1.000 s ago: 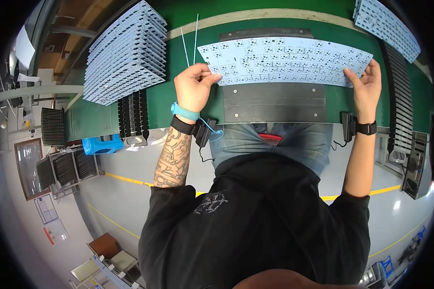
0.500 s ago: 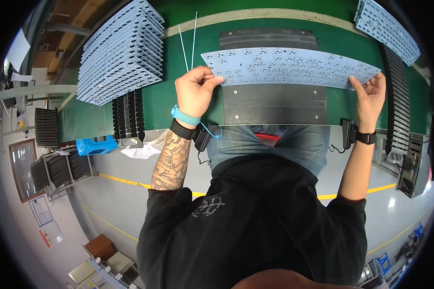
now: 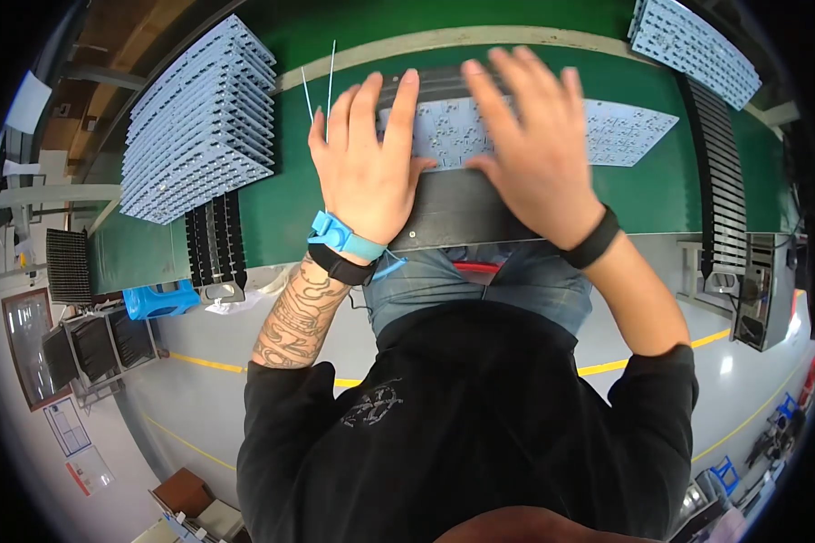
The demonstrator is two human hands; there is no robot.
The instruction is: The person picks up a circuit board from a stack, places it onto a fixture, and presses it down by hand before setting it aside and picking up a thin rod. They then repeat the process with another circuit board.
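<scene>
A long light-blue circuit board (image 3: 632, 136) with many small parts lies across a black fixture plate (image 3: 466, 206) on the green bench in front of me. My left hand (image 3: 367, 163) is over the board's left end, palm down, with its fingers stretched and apart. Over the board's middle is my right hand (image 3: 541, 149), fingers spread and somewhat blurred; neither hand grips the board. Whether the palms press on it or hover just above, I cannot tell. A blue wrist strap (image 3: 344, 235) is round my left wrist.
At the left a tall stack of similar boards (image 3: 199, 131) stands on a black slotted rack (image 3: 215, 240). More boards (image 3: 693, 54) rest at the far right above another slotted rack (image 3: 726, 181). Two thin pale rods (image 3: 331, 86) rise beyond my left hand.
Both hands have let go of the board's ends and opened out over it, the right one moving well to the left. The board has gone down onto the fixture plate.
</scene>
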